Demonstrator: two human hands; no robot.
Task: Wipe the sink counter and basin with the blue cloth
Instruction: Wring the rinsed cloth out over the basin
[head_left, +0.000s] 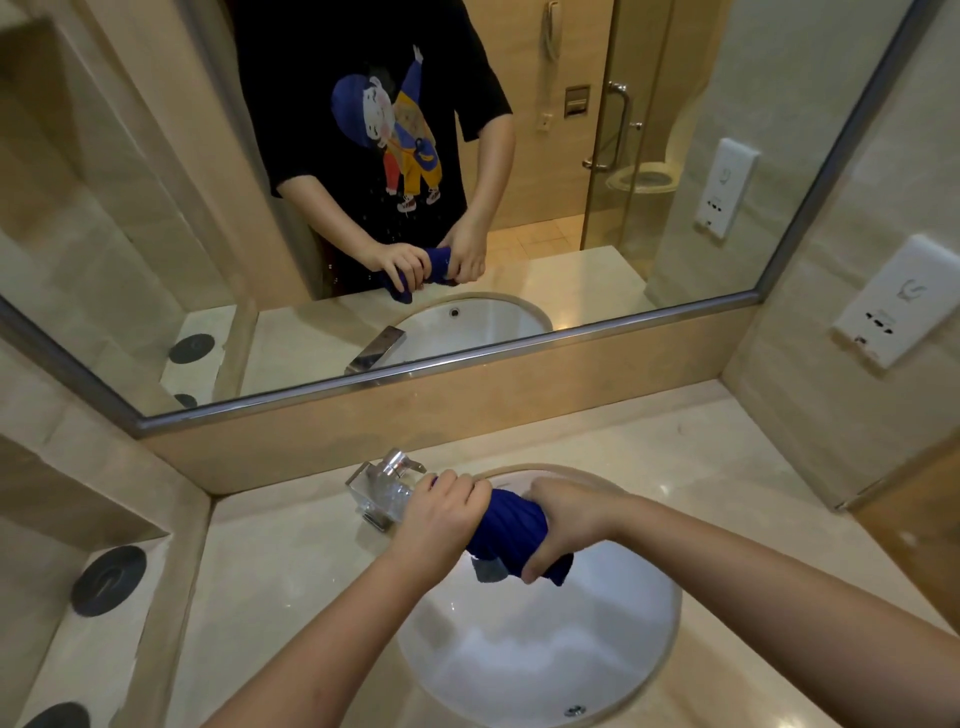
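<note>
The blue cloth (511, 530) is twisted into a tight roll above the far part of the white basin (545, 649). My left hand (439, 512) grips its left end and my right hand (563, 525) grips its right end, both closed around it. A loose grey-blue corner hangs down under the roll. The beige stone counter (280, 582) surrounds the basin. The mirror shows the same two-handed grip on the cloth.
A chrome faucet (387, 486) stands just left of my left hand, behind the basin. Two black round discs (108, 580) lie on a lower ledge at the left. A white wall socket panel (901, 301) is on the right wall. The mirror (467, 208) runs along the back.
</note>
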